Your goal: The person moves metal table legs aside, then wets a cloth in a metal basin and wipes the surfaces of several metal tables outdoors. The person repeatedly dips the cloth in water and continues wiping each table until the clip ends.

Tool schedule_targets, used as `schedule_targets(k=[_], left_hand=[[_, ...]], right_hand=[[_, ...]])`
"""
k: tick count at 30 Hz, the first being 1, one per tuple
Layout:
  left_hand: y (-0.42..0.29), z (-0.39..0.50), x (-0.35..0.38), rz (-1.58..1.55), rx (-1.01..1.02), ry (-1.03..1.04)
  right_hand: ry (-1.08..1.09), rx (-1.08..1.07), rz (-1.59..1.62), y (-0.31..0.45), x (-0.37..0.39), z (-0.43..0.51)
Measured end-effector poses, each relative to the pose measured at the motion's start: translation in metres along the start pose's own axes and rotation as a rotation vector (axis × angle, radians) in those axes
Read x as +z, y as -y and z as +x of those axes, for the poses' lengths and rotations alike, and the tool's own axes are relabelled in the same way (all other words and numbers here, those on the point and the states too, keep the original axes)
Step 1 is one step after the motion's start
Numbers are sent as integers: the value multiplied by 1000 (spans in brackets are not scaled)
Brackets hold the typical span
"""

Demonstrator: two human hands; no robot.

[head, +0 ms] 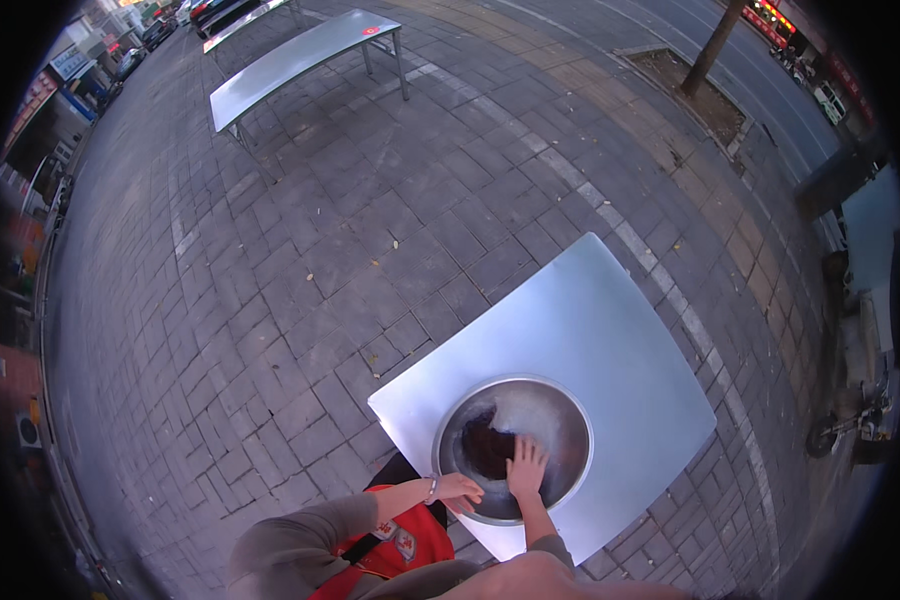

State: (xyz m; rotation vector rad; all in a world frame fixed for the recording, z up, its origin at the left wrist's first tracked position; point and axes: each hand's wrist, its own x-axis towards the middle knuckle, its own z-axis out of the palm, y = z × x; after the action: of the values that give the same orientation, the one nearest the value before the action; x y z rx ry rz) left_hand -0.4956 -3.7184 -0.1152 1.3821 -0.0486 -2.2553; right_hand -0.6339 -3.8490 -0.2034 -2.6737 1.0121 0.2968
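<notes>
A wide round metal basin [570,420] stands on a silvery metal-topped table [615,330] in front of me. Dark reddish-brown matter [487,448] lies on the left part of its bottom, beside a paler grey area. My right hand [526,465] reaches inside, fingers spread and palm down, at the right edge of the dark matter; nothing shows in its grasp. My left hand [459,492] is at the lower left rim with its fingers loosely bent and holds nothing that I can see. A bracelet [432,487] circles the left wrist. I wear a red apron [420,536].
Grey paving [330,285] surrounds the table. Another long metal-topped table [300,64] stands farther off at the upper left, with one more behind it. A tree trunk [712,49] rises from a planting bed at the upper right. A parked two-wheeler [832,431] is at the far right.
</notes>
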Motion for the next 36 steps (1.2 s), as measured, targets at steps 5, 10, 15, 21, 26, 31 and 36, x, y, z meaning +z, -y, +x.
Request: schedule_targets(k=[5,10,15,21,26,31,36], left_hand=[[-13,49,-3,-190,13,-115],[-32,93,2,-251,-163,-297],[-57,130,13,-452,-152,-115],[-43,132,-7,-211,12,156],[-49,89,5,-344,-10,238],[-67,38,15,-331,11,462],[-63,30,39,-409,2,493]], right_hand=[[133,118,-57,0,6,2],[-141,481,263,4,0,-5],[-207,387,788,30,-33,-21],[-299,129,1030,51,-83,-46],[-165,382,1619,20,-71,-47],[-159,400,1434,-24,-55,-29],[332,386,2197,-23,-76,-32]])
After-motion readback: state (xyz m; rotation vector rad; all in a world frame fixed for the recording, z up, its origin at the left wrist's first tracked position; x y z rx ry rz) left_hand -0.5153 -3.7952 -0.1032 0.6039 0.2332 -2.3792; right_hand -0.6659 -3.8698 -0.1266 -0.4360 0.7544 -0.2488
